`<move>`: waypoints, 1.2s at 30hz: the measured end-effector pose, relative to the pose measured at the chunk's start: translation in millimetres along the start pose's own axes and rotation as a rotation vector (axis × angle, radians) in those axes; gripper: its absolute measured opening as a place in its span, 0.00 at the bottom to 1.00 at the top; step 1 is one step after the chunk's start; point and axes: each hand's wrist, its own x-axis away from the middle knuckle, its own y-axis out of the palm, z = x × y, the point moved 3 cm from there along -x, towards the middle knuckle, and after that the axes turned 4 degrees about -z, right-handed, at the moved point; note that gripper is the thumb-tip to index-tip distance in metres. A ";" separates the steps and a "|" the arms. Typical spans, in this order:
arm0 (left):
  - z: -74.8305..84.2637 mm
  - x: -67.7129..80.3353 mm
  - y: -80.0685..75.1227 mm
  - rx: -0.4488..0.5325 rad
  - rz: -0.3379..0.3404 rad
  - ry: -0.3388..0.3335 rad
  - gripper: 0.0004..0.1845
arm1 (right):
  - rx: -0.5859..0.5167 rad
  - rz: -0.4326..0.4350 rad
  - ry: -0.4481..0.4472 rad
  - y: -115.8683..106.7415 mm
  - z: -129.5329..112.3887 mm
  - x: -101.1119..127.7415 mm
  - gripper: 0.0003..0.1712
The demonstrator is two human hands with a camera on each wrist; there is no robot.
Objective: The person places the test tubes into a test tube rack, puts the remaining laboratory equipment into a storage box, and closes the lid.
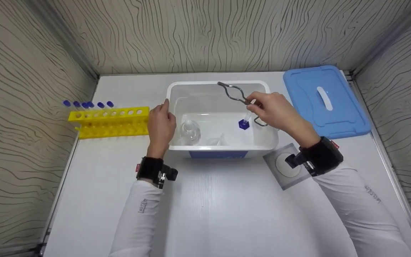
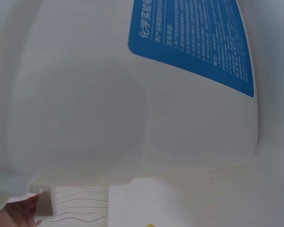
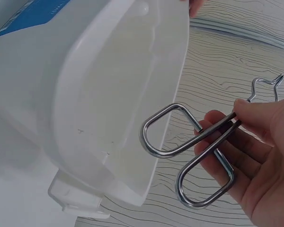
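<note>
A white plastic tub (image 1: 171,91) stands mid-table. My left hand (image 1: 161,123) rests against its left wall with the fingers fairly straight; only a sliver of this hand (image 2: 12,213) shows under the tub wall (image 2: 132,94) in the left wrist view. Over the tub's right side my right hand (image 1: 268,107) pinches metal tongs (image 1: 236,93) near their pivot. The loop handles (image 3: 180,142) hang by the tub rim (image 3: 170,71), and the jaws point away, holding nothing. A blue-capped tube (image 1: 244,122) sits in the tub just below that hand. A small glass flask (image 1: 190,130) stands inside at the left.
A yellow rack (image 1: 109,122) holding several blue-capped tubes stands left of the tub. A blue lid (image 1: 325,100) lies at the far right. A grey square with a white disc (image 1: 286,166) lies under my right wrist. Patterned walls enclose the table on three sides.
</note>
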 end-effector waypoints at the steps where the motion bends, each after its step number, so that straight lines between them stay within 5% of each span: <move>1: 0.0 0.0 0.2 0.000 0.000 -0.001 0.24 | 0.006 -0.029 0.012 2.8 0.2 -2.6 0.15; 16: 0.6 0.1 0.0 -0.005 -0.012 -0.019 0.24 | 0.105 -0.340 0.044 46.0 6.9 -21.2 0.17; 27: -0.3 0.3 -0.8 -0.005 0.001 -0.001 0.24 | 0.208 -0.473 0.013 66.4 15.8 -23.8 0.23; 36: 0.3 0.1 -0.3 -0.005 0.009 0.007 0.24 | 0.300 -0.571 0.038 77.1 18.5 -24.8 0.11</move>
